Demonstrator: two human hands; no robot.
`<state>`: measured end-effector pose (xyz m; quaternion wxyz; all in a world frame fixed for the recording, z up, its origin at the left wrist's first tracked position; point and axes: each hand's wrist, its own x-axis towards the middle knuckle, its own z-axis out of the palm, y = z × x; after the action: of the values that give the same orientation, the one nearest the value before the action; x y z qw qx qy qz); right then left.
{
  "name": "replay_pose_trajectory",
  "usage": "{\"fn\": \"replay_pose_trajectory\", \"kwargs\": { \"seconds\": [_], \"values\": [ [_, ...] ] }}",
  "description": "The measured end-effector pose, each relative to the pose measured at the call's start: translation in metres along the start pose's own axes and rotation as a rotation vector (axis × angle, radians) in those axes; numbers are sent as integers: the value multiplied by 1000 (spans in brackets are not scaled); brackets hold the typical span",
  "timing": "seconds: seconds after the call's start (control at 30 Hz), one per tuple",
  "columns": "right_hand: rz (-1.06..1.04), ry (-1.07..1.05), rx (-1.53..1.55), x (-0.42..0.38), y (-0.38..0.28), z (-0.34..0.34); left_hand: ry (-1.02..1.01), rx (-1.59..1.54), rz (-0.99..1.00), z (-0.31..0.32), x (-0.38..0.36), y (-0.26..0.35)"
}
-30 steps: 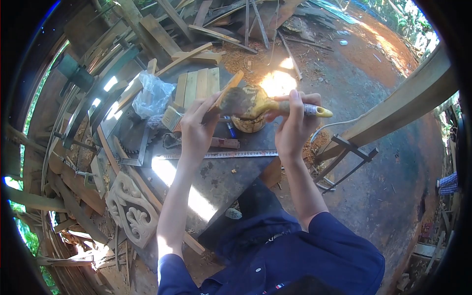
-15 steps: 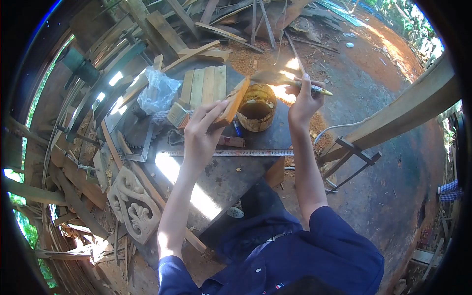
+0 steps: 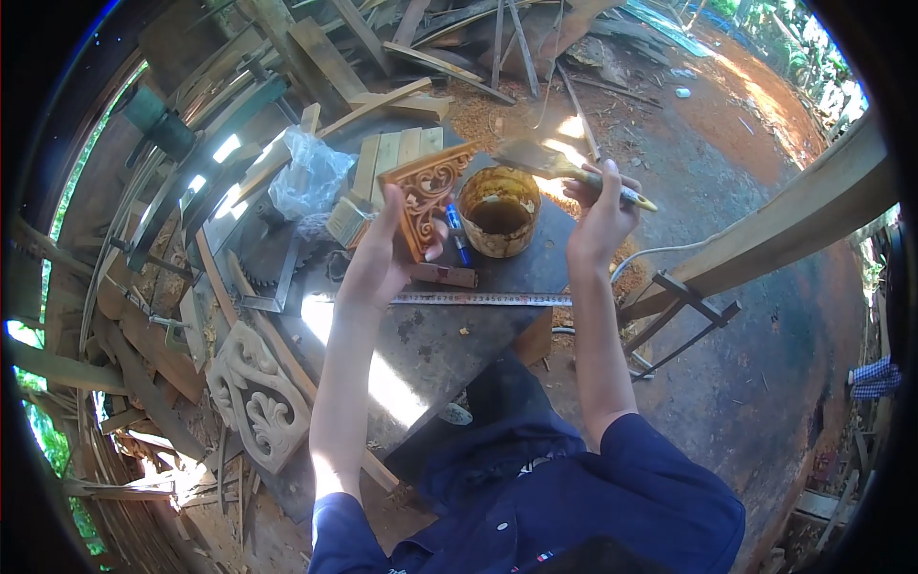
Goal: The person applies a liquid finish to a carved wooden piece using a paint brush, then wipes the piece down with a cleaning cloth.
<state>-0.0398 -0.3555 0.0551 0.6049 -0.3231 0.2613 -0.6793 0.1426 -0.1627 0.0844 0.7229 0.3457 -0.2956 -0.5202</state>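
My left hand [image 3: 382, 253] grips an orange-brown carved wooden bracket [image 3: 426, 195], its pierced scrollwork facing up toward me. To its right, my right hand [image 3: 604, 222] is closed around the handle of a wide paintbrush [image 3: 564, 170], whose bristles point left above the rim of a stained tub [image 3: 500, 212]. Dark yellowish residue coats the tub's inside. Two blue pens or markers [image 3: 459, 234] lie between the bracket and the tub. A second brush [image 3: 348, 222] rests just left of my left hand.
A tape measure [image 3: 478, 299] stretches across the dark worktop [image 3: 421, 349]. Pale wooden boards [image 3: 387, 153] and a clear plastic bag [image 3: 308, 177] lie behind. A carved pale panel [image 3: 256, 397] leans at the left, near scrap wood. A curved wooden beam [image 3: 765, 215] crosses the right side.
My left hand has rotated the bracket from edge-on to showing its carved face, moving it slightly left. The right hand and brush have shifted slightly right.
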Motion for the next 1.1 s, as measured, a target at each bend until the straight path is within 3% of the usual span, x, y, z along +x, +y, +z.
{"fn": "replay_pose_trajectory", "kwargs": {
  "seconds": [0.13,0.2,0.23,0.47,0.57,0.63,0.8,0.97,1.1],
  "values": [
    [28,5,3,1,-1,-4,45,-148,-97,0,7,-2],
    [24,5,-1,-1,-2,-5,192,303,27,1,13,-16],
    [23,3,-6,-2,-3,-6,259,343,80,2,17,-22],
    [-45,13,-33,-11,-15,2,225,39,-115,-17,25,-31],
    [-95,-4,-54,-18,-20,3,332,123,49,4,30,-44],
    [-145,-114,-123,-26,-24,3,348,14,168,19,30,-40],
    [-316,-230,-147,-40,-7,7,206,-65,198,33,30,-31],
    [-156,-276,-103,-70,-21,6,303,-16,239,37,41,-31],
    [-133,-358,-53,-86,-26,-1,147,-71,177,34,43,-27]
  ]
}}
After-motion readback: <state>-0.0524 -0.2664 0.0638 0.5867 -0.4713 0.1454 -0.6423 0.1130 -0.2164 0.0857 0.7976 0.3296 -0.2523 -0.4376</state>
